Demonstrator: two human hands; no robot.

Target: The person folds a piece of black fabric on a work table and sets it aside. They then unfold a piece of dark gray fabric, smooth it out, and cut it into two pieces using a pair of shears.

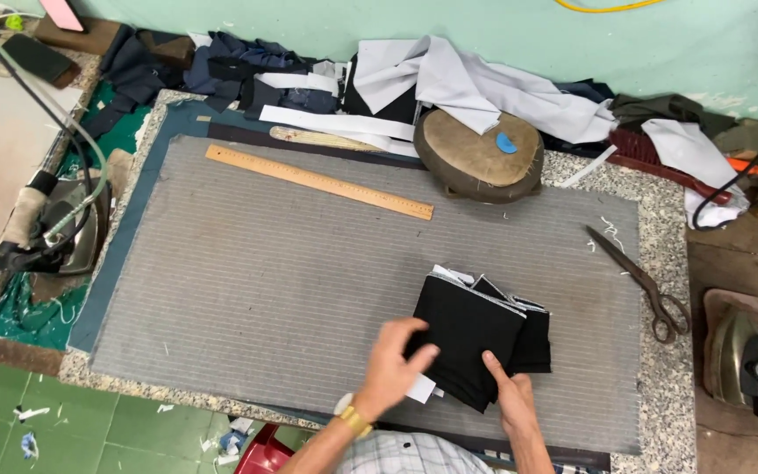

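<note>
A stack of black fabric pieces (475,329) with white lining edges lies on the grey striped ironing pad (274,281), near its front edge. My left hand (394,367), with a gold watch on the wrist, grips the stack's lower left edge, fingers curled over the black cloth and a small white tag. My right hand (512,397) rests on the stack's bottom corner, thumb pressing on the cloth.
A wooden ruler (318,182) lies diagonally at the pad's back. A padded tailor's ham (482,155) sits behind it. Scissors (642,285) lie at the right. One iron (54,233) stands at the left, another (752,351) at the right. Cloth piles (449,83) line the wall.
</note>
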